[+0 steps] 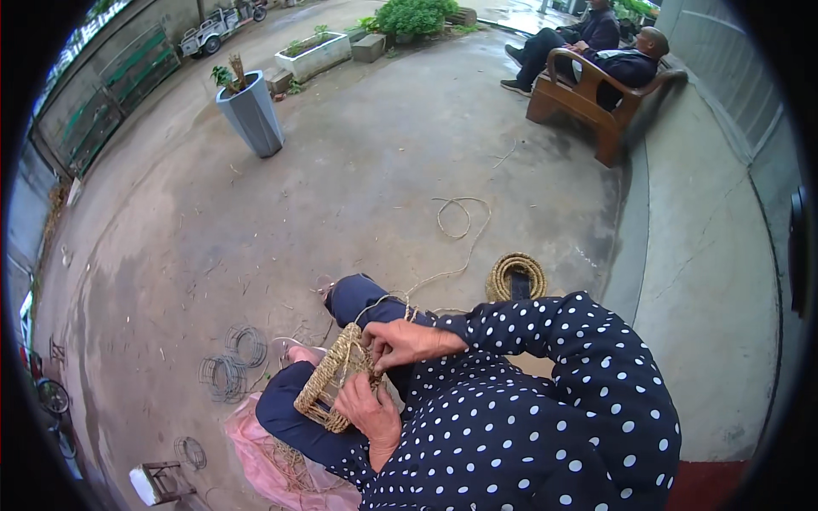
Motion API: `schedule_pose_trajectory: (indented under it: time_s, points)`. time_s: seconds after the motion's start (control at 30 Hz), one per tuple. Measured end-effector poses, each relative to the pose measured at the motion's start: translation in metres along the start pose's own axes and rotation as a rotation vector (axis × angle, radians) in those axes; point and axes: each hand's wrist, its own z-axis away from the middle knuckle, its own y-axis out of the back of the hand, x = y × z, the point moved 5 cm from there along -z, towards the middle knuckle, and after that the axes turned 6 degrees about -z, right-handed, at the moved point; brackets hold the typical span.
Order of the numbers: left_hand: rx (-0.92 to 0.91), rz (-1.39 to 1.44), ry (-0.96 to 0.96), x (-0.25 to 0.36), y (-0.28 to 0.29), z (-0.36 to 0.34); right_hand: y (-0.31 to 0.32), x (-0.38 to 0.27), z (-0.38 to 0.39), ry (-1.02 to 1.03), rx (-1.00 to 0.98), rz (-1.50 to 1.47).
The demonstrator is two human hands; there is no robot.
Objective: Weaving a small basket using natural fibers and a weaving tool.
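A small basket (332, 375) of straw rope wound over a frame rests tilted across my lap, its open sides showing. My left hand (371, 413) grips its near edge with bent fingers. Just above, my right hand (405, 342) is closed in a pinch at the basket's edge, close to the left fingertips. A straw rope (452, 271) runs from the floor over my knee to the right hand and appears to be in its fingers. The exact pinch point is too small to make out.
Beside me stands a coiled straw piece (515, 266) with something dark inside. Wire rings (223, 379), a pink plastic bag (251, 439) with straw cord and a small stool (158, 483) are on the floor. Farther off are a planter (250, 111) and two people on a wooden bench (588, 106).
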Motion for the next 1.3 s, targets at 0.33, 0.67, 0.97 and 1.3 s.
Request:
schedule_pose_trajectory:
  time_s: [0.33, 0.67, 0.97, 1.3]
  points:
    - [0.001, -0.017, -0.028, 0.005, -0.001, 0.001, -0.003, 0.032, -0.004, -0.344, 0.12, -0.221]
    - [0.005, -0.015, -0.066, 0.007, -0.008, 0.0, -0.001, 0.029, -0.026, -0.262, 0.137, 0.563]
    - [0.0, 0.003, -0.053, 0.004, -0.009, 0.007, -0.023, 0.064, -0.051, -0.412, 0.091, 0.657]
    - [0.098, 0.61, 0.409, -0.057, 0.034, 0.002, -0.011, 0.004, -0.045, -0.27, -0.114, -0.24]
